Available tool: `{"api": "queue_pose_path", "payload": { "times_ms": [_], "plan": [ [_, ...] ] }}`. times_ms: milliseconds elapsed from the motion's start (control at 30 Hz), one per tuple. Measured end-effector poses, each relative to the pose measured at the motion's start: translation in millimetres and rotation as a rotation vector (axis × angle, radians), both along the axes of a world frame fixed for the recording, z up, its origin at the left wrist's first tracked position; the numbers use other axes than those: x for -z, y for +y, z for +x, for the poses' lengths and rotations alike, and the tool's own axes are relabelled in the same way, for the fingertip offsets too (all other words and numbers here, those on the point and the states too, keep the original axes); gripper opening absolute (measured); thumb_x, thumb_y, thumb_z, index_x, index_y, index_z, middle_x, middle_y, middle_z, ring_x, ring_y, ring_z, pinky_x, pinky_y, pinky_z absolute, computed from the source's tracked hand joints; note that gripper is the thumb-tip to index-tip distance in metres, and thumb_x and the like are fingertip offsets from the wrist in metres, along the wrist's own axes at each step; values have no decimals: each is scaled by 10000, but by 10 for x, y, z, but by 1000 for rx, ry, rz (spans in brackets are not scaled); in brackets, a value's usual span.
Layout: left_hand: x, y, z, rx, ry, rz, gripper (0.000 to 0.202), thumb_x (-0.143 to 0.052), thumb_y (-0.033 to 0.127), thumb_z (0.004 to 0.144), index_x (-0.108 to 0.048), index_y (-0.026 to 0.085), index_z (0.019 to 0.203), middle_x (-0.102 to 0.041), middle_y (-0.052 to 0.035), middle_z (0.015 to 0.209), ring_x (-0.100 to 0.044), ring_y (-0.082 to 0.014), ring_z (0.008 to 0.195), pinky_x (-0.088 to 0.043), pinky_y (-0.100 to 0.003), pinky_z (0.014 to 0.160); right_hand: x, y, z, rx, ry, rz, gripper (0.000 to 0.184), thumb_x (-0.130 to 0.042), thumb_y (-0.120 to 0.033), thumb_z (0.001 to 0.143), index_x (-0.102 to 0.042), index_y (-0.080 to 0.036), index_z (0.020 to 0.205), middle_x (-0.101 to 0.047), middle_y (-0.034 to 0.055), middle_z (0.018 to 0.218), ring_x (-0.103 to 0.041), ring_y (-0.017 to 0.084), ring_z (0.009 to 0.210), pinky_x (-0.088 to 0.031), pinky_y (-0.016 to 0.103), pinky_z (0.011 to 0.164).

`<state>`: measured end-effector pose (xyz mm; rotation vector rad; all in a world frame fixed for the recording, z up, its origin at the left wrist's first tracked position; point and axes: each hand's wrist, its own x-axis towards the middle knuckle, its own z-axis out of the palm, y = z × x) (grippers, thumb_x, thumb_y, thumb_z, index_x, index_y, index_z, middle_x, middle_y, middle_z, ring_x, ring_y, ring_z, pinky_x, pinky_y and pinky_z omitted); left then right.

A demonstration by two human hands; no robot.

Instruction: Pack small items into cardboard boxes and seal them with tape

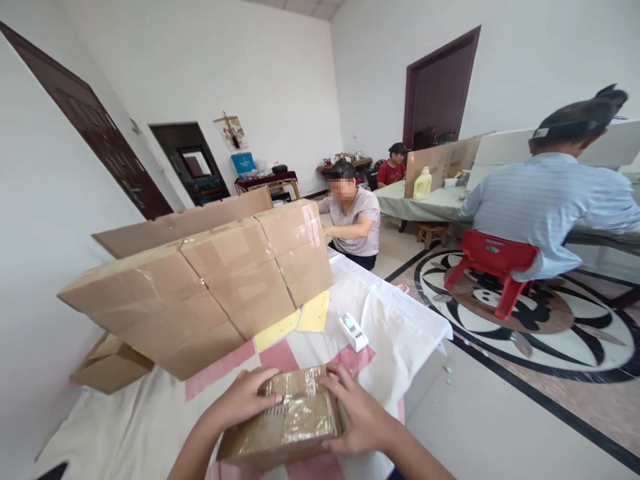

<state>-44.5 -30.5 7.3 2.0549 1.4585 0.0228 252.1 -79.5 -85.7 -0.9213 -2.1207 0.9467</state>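
A cardboard box [270,433] sealed with shiny clear tape sits at the near edge of the cloth-covered table [200,420]. My left hand [245,398] grips its left and far side, thumb lying on the top. On the right end, my right hand [357,413] wraps round the box, with fingers over the far corner and thumb low on the near side. Both hands are closed on it. Beyond the box lies a small white device [353,332] with a display, probably a tape dispenser or label tool; I cannot tell which.
A wall of taped cartons [240,267] spans the table's far left, with a smaller open carton [113,363] beside it. Yellow sheets [313,313] lie at its foot. A person [350,217] sits beyond; another sits on a red chair [493,257] at the right. A yellow jug [423,183] stands on another table.
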Motion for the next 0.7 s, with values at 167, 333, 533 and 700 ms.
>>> {"api": "queue_pose_path", "payload": {
  "times_ms": [167, 333, 533, 700],
  "plan": [
    [-69, -176, 541, 71, -111, 18, 426, -621, 490, 885, -643, 316, 1273, -655, -23, 1307, -563, -275, 1206, -423, -376, 1045, -71, -436, 579, 139, 51, 68, 912, -801, -353, 636, -417, -220, 1452, -315, 173, 1479, -376, 370, 1416, -383, 435, 1146],
    [-50, -191, 940, 187, -147, 250, 350, -570, 404, 962, -591, 311, 1299, -610, -27, 1356, -490, -254, 1284, -352, -426, 1111, -56, -496, 829, 231, -6, 161, 879, -775, -321, 706, -369, -231, 1481, -263, 183, 1523, -344, 380, 1443, -429, 470, 1117],
    [-56, -123, 781, 162, -27, 290, 407, -630, 409, 938, -552, 306, 1324, -619, -19, 1328, -520, -253, 1244, -342, -444, 1084, 48, -313, 607, 238, 20, 219, 799, -660, -230, 823, -301, -254, 1537, -215, 173, 1588, -248, 380, 1495, -380, 577, 1146],
    [-57, -101, 618, 166, -12, 94, 452, -609, 494, 930, -545, 295, 1331, -656, -13, 1249, -607, -233, 1103, -449, -352, 895, -111, -266, 508, 248, -1, 219, 721, -661, -255, 820, -380, -243, 1483, -293, 168, 1526, -304, 403, 1448, -357, 631, 1139]
  ]
}}
